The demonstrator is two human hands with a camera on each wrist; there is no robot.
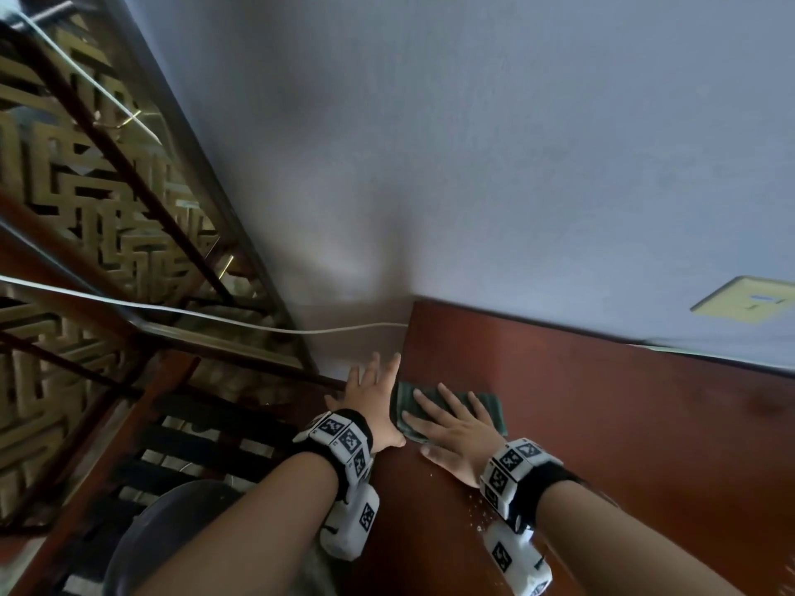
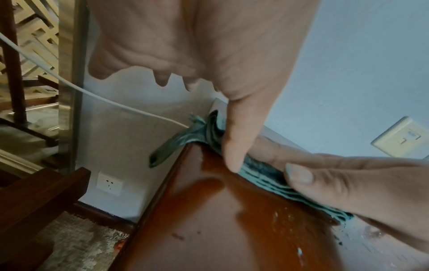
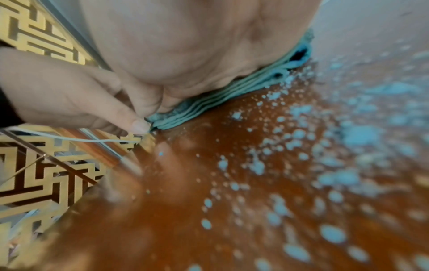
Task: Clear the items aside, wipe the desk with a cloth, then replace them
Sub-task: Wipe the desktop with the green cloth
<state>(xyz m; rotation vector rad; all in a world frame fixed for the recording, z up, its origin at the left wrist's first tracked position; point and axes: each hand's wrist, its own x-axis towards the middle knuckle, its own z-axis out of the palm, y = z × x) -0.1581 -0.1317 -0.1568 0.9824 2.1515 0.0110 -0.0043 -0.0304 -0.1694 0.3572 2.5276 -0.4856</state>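
Note:
A folded green striped cloth (image 1: 488,406) lies at the far left corner of the red-brown desk (image 1: 623,423), and one end hangs over the desk's edge (image 2: 167,148). My right hand (image 1: 447,419) presses flat on the cloth with fingers spread. My left hand (image 1: 374,380) is beside it at the desk's left edge, its fingers straight and reaching past the edge. Its thumb (image 2: 236,143) touches the cloth's near side (image 2: 267,180). In the right wrist view my right palm (image 3: 185,45) covers most of the cloth (image 3: 220,99). No other desk items are in view.
Water droplets (image 3: 348,137) cover the desk to the right of the cloth. The wall runs along the desk's far edge, with a socket plate (image 1: 744,301). A white cable (image 1: 215,318) and a gold lattice screen (image 1: 86,187) stand left of the desk. A grey round seat (image 1: 172,531) sits below.

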